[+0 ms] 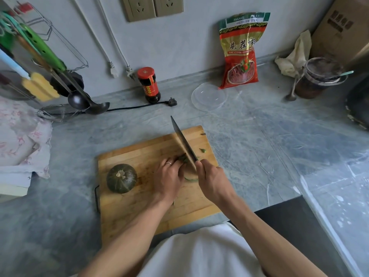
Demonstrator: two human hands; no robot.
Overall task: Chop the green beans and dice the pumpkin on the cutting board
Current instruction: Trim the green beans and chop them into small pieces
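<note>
A wooden cutting board (139, 204) lies on the grey counter in front of me. A small dark green pumpkin (121, 178) sits whole on its left side. My left hand (168, 177) holds down a bunch of green beans (183, 158) at the board's middle, fingers curled over them; most of the beans are hidden under the hand. My right hand (211, 179) grips the handle of a cleaver (183, 141), its blade resting down against the beans just right of my left fingers. A cut bean piece (203, 150) lies to the right of the blade.
A sauce bottle (149, 84), a black plug and cord (172, 102) and a clear plastic lid (209, 96) lie behind the board. A red snack bag (240, 50) leans on the wall. Ladles (79, 100) hang at left; a dark jar (317, 78) stands at right.
</note>
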